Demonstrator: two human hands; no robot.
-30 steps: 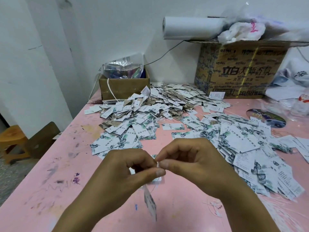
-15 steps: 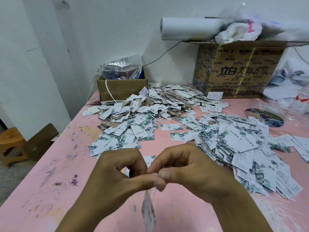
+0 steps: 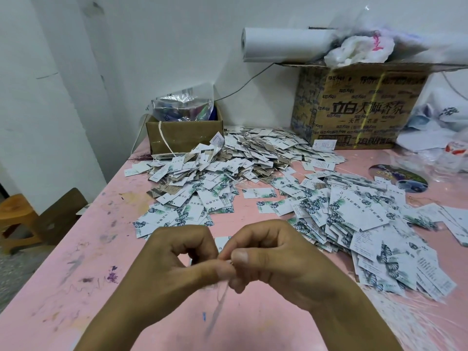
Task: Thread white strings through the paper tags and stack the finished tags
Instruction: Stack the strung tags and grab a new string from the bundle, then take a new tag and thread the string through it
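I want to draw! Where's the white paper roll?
Head view, upper right: the white paper roll lies on the printed cardboard box, beside a crumpled plastic bag.

A pink table (image 3: 76, 274), scuffed with pen marks, is sitting against a white wall (image 3: 152, 46). At its far left corner a small cardboard box (image 3: 184, 134) is holding a shiny plastic bag (image 3: 182, 107). A big printed carton (image 3: 354, 107) is standing further right, carrying a roll of white paper (image 3: 281, 44) and a crumpled white bag (image 3: 359, 50). A wooden stool (image 3: 17, 219) is standing on the floor to the left.
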